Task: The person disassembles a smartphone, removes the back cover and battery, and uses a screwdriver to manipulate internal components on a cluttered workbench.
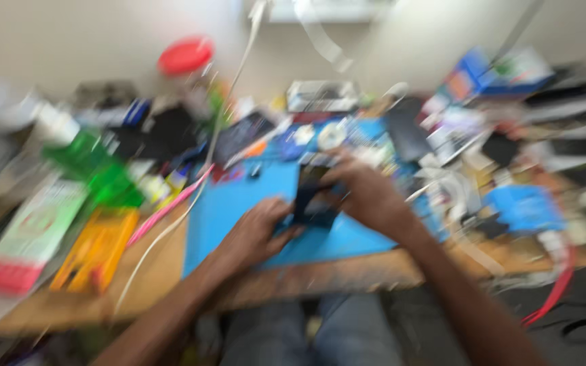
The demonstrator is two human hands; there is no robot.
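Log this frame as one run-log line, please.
view: heavy motion blur | left hand and right hand: both on dark flat device | under: blue mat | surface: cluttered wooden desk

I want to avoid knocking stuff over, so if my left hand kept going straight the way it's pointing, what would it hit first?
The left hand points up and to the right, straight at the dark flat device over the blue mat. It already seems to touch the device's lower end, though heavy blur makes contact uncertain.

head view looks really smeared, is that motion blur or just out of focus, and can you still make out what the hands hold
Head view: motion blur, streaking outward from centre; left hand and right hand grip a dark flat device over a blue mat; details unreadable; lighting even, no glare.
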